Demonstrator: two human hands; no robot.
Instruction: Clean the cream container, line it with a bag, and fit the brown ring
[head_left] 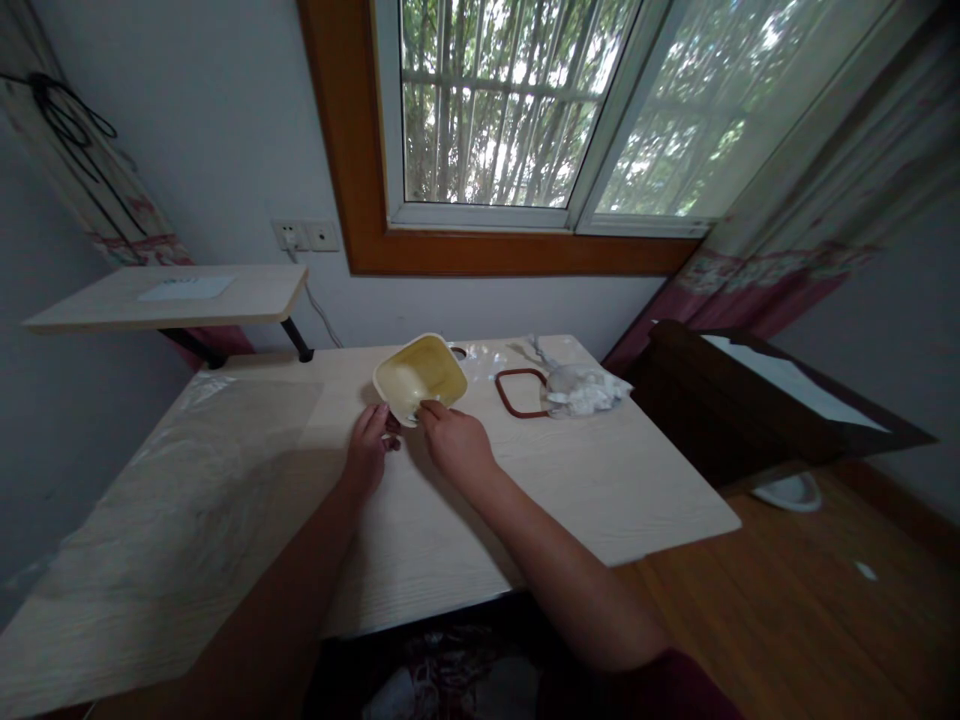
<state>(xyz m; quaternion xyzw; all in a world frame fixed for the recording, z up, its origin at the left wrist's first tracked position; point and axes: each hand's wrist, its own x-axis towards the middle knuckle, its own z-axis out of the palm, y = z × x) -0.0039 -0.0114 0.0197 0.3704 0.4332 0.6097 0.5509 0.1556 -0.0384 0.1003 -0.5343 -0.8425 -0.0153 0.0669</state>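
**Item 1, your hands.** Your left hand (367,450) sits at the near lower corner of a yellow square plastic tub (420,378), with the left fingers (388,425) curled narrowly against its edge. Your right hand (454,445) comes in beside it, the right fingertips (429,408) closed on the tub's near rim. The grip is narrow on both sides, not wide, and your thumbs are hidden from view.

**Item 2, the tub.** Held tilted in both hands, just above the desk or touching it (you cannot tell which), with its pale inside facing up toward you.

**Item 3, the desk.** A light wood-grain desk (600,485) carries a clear plastic sheet (214,430) on its left. Just right of the tub lies a reddish-brown rubber gasket (512,392), touching a crumpled clear plastic bag (585,392) with white inside. A round grommet hole (458,352) shows behind the tub.

**Item 4, the room.** A pale wooden shelf (165,298) stands to the left, holding a white card (187,289). Farther off are a wall socket panel (304,235), a wood-framed barred window (525,255) and a pink-bordered curtain (780,270) — and, to the right, a dark wooden cabinet (712,400) above a wooden floor (795,590).
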